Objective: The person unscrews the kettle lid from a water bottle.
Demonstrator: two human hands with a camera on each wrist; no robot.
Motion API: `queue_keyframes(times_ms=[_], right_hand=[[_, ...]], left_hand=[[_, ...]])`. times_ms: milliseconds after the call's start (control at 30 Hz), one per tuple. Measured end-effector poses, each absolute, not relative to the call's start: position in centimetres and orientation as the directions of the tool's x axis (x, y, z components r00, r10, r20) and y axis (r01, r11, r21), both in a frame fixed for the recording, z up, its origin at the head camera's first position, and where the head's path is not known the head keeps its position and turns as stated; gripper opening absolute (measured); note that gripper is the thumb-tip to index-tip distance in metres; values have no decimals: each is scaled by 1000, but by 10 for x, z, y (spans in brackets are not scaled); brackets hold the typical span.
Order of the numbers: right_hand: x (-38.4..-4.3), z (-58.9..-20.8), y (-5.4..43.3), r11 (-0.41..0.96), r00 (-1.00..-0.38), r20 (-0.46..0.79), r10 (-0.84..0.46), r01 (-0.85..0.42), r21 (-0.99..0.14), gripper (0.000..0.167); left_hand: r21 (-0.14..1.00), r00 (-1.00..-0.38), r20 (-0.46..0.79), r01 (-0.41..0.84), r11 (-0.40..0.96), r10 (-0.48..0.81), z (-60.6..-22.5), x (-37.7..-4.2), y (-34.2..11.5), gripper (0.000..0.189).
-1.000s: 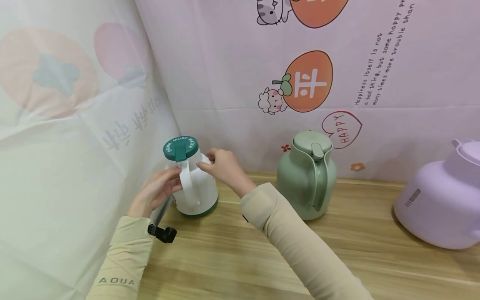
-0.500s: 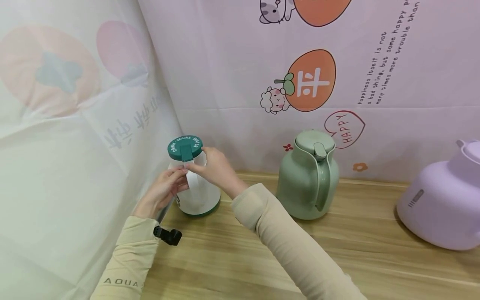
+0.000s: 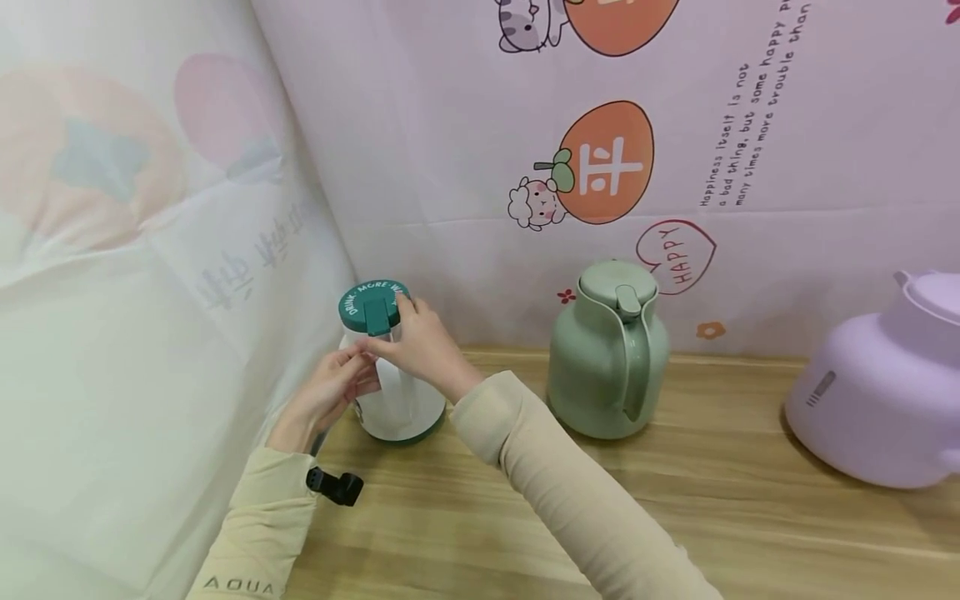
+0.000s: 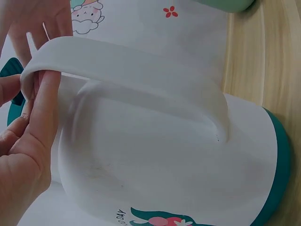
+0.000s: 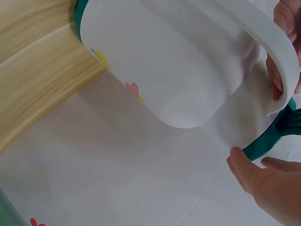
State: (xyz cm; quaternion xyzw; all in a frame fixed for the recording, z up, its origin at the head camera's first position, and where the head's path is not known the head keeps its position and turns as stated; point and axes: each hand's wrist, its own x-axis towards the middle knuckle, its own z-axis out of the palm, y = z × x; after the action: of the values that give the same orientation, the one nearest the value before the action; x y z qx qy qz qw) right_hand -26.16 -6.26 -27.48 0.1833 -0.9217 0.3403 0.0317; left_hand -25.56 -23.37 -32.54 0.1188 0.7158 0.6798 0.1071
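Observation:
A white thermos jug [image 3: 414,410] with a green base and a round green lid [image 3: 362,302] stands upright at the left, by the corner of the wall covering. My left hand [image 3: 327,395] holds the top of its white handle [image 4: 127,68], with fingers through the loop and the thumb outside in the left wrist view. My right hand [image 3: 425,343] reaches over from the right. One finger touches the lid's edge, and the thumb points across toward the handle's top. In the right wrist view its fingertips [image 5: 237,153] sit at the lid's rim.
A sage-green thermos jug [image 3: 585,375] stands to the right of my right sleeve. Farther right is a lilac one [image 3: 877,408], cut by the view's edge. All stand on a wooden table [image 3: 420,542]. Printed cloth [image 3: 450,167] covers the walls behind and left.
My right hand has moved left and up from the jug's shoulder to the lid's edge. My left hand has stayed at the handle. The jug appears slightly shifted in view.

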Motion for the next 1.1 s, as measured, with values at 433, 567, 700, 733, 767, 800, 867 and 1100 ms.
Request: queue_keyframes(times_ms=[433,567,700,733,767,800,867,1100], right_hand=[[-265,-275,-59,670,-958,136,-251,-274,-690,84],[-266,-276,-54,635,-961,128,-244,-258,-728,86],[-265,-275,-49,627,-961,141,-236,-262,-734,86],[-265,-275,-48,623,-961,141,-236,-261,-737,85],[-264,-274,-46,619,-961,141,-236,-261,-741,86],[-264,-274,-45,614,-961,140,-237,-260,-745,85],[-263,-274,-42,607,-962,134,-239,-256,-753,85],[-260,-273,-31,608,-964,128,-232,-246,-755,85]], left_hand=[[997,-935,15,39,59,354,-326,-252,-225,15],[997,-933,27,51,57,360,-328,-252,-222,15],[996,-933,50,74,54,355,-331,-252,-217,16],[996,-935,53,75,50,351,-331,-252,-215,16],[996,-937,54,75,47,346,-331,-252,-213,16],[996,-938,56,75,43,342,-331,-252,-211,16],[997,-941,56,73,38,335,-331,-252,-207,16],[997,-935,47,66,40,351,-328,-248,-196,14]])
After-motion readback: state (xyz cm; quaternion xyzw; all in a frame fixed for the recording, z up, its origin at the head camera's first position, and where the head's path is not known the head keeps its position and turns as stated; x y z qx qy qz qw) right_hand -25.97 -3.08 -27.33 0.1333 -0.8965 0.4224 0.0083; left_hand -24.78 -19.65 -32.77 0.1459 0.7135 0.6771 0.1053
